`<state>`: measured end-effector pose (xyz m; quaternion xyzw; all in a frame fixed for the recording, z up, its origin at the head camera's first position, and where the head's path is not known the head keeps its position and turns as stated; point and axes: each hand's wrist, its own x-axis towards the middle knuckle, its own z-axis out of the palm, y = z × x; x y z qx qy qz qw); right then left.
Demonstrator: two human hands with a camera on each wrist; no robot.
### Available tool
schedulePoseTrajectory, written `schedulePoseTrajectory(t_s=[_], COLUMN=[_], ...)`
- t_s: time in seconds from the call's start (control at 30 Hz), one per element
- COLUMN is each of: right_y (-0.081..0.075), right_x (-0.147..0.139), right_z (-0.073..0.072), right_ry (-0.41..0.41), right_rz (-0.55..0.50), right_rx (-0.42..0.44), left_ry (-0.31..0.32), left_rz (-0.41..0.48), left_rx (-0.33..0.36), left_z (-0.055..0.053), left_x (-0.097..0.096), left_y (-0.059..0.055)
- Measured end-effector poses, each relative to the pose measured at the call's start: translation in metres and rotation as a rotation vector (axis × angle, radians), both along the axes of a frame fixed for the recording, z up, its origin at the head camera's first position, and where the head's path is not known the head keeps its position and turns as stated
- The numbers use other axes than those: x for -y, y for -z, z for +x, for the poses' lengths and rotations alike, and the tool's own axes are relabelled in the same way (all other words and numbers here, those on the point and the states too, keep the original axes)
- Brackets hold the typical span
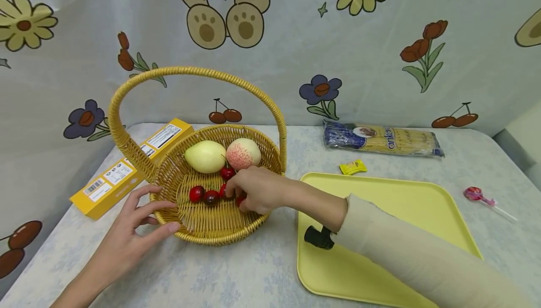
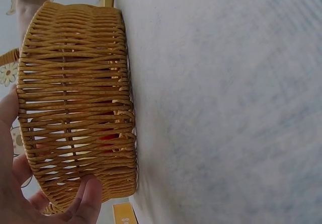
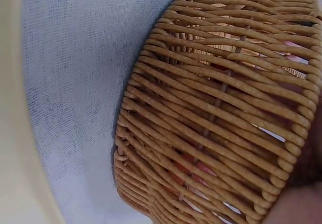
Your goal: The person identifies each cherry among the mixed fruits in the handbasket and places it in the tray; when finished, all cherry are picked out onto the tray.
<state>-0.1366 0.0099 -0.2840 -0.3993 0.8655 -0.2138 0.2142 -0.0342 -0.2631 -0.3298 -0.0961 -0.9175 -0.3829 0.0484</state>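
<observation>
Red cherries (image 1: 211, 198) inside wicker basket (image 1: 203, 222)

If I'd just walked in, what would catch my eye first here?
Most likely the wicker basket, left of centre on the table, with its tall arched handle; the person's left grip holds its left rim while the right grip reaches in among red cherries. Behind those sit a pale yellow pear and a pink-speckled peach. Next, the flat yellow tray stands out to the basket's right.
</observation>
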Motion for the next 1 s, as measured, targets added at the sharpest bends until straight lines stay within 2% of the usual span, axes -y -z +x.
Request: schedulePoseTrajectory(t_s=[0.37, 0.6, 0.7, 0.8, 0.9, 1.0], right_y=[-0.004, -0.007, -0.007, -0.007, -0.01, -0.012], right_x=[-0.018, -0.032, -0.037, -0.044, -0.053, -0.064], right_z=[0.007, 0.014, 0.017, 0.021, 0.025, 0.03], right_ry=[-0.047, -0.047, -0.034, -0.004, 0.028, 0.065], right_rz=[-0.199, -0.36, -0.439, -0.492, -0.514, -0.516], right_rx=[-0.094, -0.147, -0.162, -0.126, -0.103, -0.12], left_ry=[0.002, 0.002, 0.001, 0.001, 0.001, 0.003], left_rz=[0.002, 0.012, 0.011, 0.01, 0.015, 0.021], left_rx=[-0.002, -0.003, 0.0, 0.006, 0.012, 0.006], left_z=[0.0, 0.0, 0.0, 0.0, 0.0, 0.0], left_x=[-0.001, -0.001, -0.001, -0.001, -0.002, -0.002], left_y=[-0.002, 0.0, 0.0, -0.001, -0.002, -0.002])
